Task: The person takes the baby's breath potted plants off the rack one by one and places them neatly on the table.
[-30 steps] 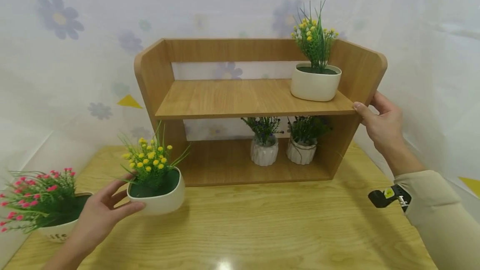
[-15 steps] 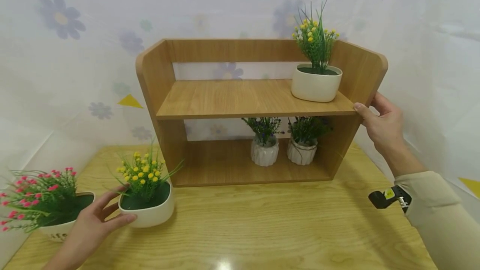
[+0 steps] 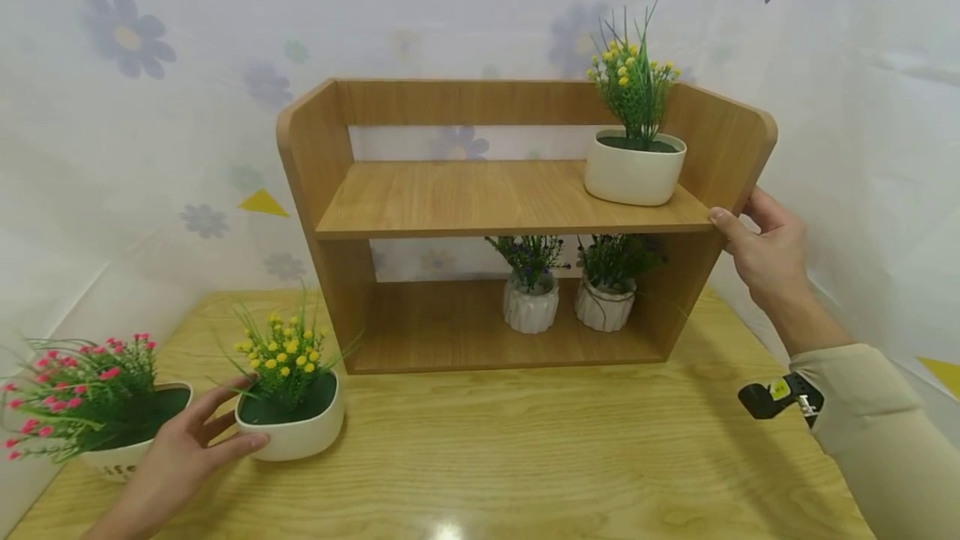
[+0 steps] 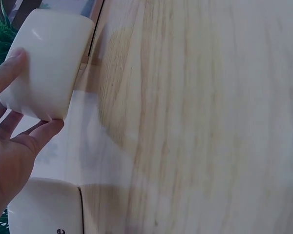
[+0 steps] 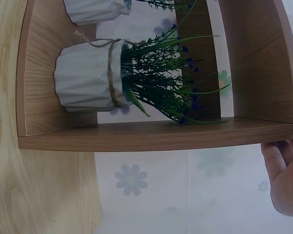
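My left hand (image 3: pixel 183 448) holds the left end of a cream oval pot (image 3: pixel 300 438) with yellow artificial flowers (image 3: pixel 285 348), thumb in front and fingers round the back. In the left wrist view the pot (image 4: pixel 51 63) appears sideways, thumb on its wall and fingertips at its lower end. My right hand (image 3: pixel 772 252) grips the right side of a two-tier wooden desktop shelf (image 3: pixel 480 198); its thumb lies at the front edge of the upper board and its other fingers go behind the side panel. In the right wrist view that hand (image 5: pixel 285 175) is partly cut off.
A pink-flowered pot (image 3: pixel 120 458) with lettering stands at far left, partly behind my left wrist. Another yellow-flowered pot (image 3: pixel 633 173) sits on the upper board, at right. Two white ribbed pots (image 3: pixel 531 307) with purple flowers stand on the lower tier. Everything is on a wooden table (image 3: pixel 525 448).
My left hand has brought the yellow-flowered pot down and to the left, away from the shelf and nearer the pink-flowered pot. The right hand keeps its grip on the shelf.
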A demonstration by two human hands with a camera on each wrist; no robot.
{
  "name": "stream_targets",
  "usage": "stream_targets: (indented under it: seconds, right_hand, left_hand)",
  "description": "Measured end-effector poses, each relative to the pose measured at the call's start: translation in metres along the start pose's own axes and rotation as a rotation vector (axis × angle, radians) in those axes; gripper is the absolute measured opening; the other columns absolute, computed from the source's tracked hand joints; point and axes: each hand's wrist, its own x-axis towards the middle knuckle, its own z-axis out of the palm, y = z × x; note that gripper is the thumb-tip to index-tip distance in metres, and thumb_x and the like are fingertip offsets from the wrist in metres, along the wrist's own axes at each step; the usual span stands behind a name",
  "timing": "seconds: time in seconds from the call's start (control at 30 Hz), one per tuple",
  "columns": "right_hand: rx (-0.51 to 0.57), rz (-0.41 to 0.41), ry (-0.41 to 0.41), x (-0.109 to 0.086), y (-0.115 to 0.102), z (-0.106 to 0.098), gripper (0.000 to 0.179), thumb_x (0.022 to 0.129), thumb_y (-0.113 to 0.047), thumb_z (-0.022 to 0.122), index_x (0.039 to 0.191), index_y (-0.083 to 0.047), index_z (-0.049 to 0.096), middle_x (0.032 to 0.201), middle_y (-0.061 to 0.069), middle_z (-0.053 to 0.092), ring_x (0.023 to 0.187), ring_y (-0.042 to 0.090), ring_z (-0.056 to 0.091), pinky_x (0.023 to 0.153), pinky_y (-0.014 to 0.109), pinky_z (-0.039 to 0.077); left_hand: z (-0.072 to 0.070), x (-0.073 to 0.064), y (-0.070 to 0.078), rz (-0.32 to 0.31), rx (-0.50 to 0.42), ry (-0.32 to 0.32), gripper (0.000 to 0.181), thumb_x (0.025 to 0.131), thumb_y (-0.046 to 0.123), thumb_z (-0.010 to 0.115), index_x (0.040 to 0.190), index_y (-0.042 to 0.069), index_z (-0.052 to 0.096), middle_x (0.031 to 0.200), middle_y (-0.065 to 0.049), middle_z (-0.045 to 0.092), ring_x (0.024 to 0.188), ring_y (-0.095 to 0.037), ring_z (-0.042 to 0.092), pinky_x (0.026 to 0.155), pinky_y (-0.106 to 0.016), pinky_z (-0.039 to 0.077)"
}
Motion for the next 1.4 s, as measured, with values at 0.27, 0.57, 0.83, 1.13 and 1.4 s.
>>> stream_targets:
  seconds: [0.27, 0.57, 0.83, 1.13, 1.4]
  right_hand:
    - [0.001, -0.003, -0.005, 0.001, 0.0, -0.001, 0.052, 0.092, -0.002, 0.071, 0.142, -0.011, 0.059, 0.129, 0.011, 0.059, 0.113, 0.02, 0.057, 0.072, 0.019, 0.054]
    - [-0.032, 0.005, -0.012, 0.001, 0.0, -0.001, 0.052, 0.093, -0.004, 0.071, 0.143, -0.013, 0.059, 0.131, 0.012, 0.057, 0.115, 0.021, 0.055, 0.072, 0.018, 0.054]
    - [-0.056, 0.005, -0.008, 0.001, 0.0, -0.002, 0.052, 0.093, -0.005, 0.071, 0.143, -0.014, 0.059, 0.132, 0.011, 0.058, 0.115, 0.02, 0.056, 0.072, 0.018, 0.053]
    - [-0.049, 0.002, -0.013, 0.002, 0.001, -0.002, 0.052, 0.094, -0.005, 0.071, 0.143, -0.014, 0.058, 0.135, 0.011, 0.056, 0.118, 0.022, 0.055, 0.072, 0.018, 0.053]
    - [-0.012, -0.016, -0.006, 0.002, 0.001, 0.0, 0.05, 0.093, -0.001, 0.071, 0.141, -0.011, 0.06, 0.128, 0.012, 0.059, 0.111, 0.02, 0.057, 0.072, 0.019, 0.054]
  left_hand:
    - [0.001, 0.004, -0.008, 0.049, 0.016, 0.013, 0.081, 0.093, 0.02, 0.075, 0.158, 0.008, 0.027, 0.163, -0.024, 0.011, 0.134, -0.056, 0.035, 0.081, -0.018, 0.052]
    - [-0.003, 0.007, -0.019, 0.068, 0.061, 0.043, 0.077, 0.094, 0.021, 0.074, 0.157, 0.013, 0.032, 0.161, -0.02, 0.018, 0.115, 0.002, 0.052, 0.081, -0.019, 0.051]
    - [-0.007, 0.007, -0.02, 0.022, -0.019, -0.026, 0.08, 0.096, 0.02, 0.071, 0.159, 0.009, 0.024, 0.161, -0.029, 0.011, 0.104, 0.015, 0.05, 0.081, -0.02, 0.052]
    - [-0.005, 0.008, -0.03, 0.062, -0.017, -0.007, 0.076, 0.097, 0.01, 0.068, 0.154, -0.006, 0.02, 0.16, -0.03, 0.017, 0.12, 0.006, 0.044, 0.085, -0.013, 0.049]
    - [-0.004, 0.008, -0.035, 0.097, -0.048, -0.011, 0.077, 0.097, 0.008, 0.067, 0.155, -0.004, 0.018, 0.163, -0.019, 0.018, 0.119, 0.014, 0.04, 0.087, -0.011, 0.046]
